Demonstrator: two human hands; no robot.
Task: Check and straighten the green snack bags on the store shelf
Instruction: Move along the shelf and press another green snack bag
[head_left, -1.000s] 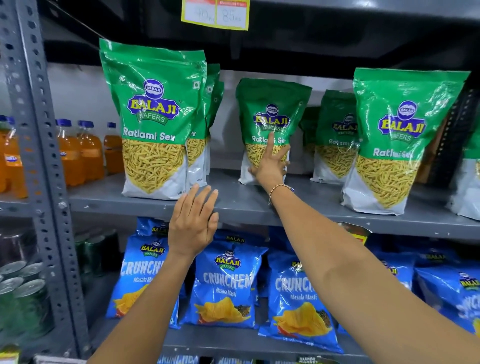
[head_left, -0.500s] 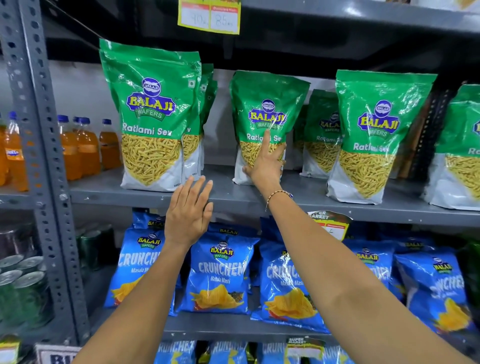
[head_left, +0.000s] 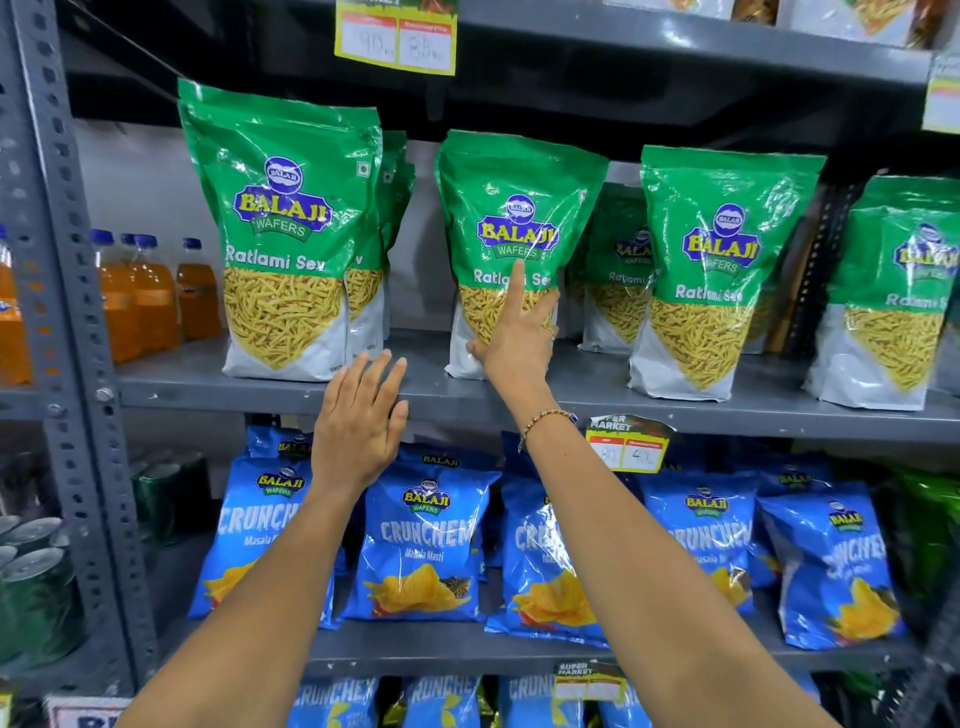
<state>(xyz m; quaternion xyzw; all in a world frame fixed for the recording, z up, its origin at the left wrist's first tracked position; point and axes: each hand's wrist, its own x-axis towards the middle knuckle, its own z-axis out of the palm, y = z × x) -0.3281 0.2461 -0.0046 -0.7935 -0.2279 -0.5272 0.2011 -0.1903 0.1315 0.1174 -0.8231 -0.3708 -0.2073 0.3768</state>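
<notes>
Green Balaji Ratlami Sev bags stand in a row on the grey middle shelf (head_left: 260, 397). The left green bag (head_left: 280, 208) stands foremost with more behind it. My right hand (head_left: 519, 338) grips the lower front of the middle green bag (head_left: 519, 197), thumb at its lower left edge, index finger pointing up over the label. That bag leans slightly to the right. Another green bag (head_left: 618, 270) stands behind it, and two more (head_left: 722, 234) (head_left: 904, 270) stand to the right. My left hand (head_left: 363, 421) hovers open in front of the shelf edge, touching nothing.
Blue Crunchem chip bags (head_left: 426, 540) fill the shelf below. Orange drink bottles (head_left: 150, 296) and cans (head_left: 36, 587) sit in the bay left of the perforated steel upright (head_left: 67, 312). A yellow price tag (head_left: 397, 36) hangs from the shelf above, close over the bag tops.
My right hand has slid a little higher on the middle green bag, and the bag has come forward with it. My left hand stays open at the shelf edge.
</notes>
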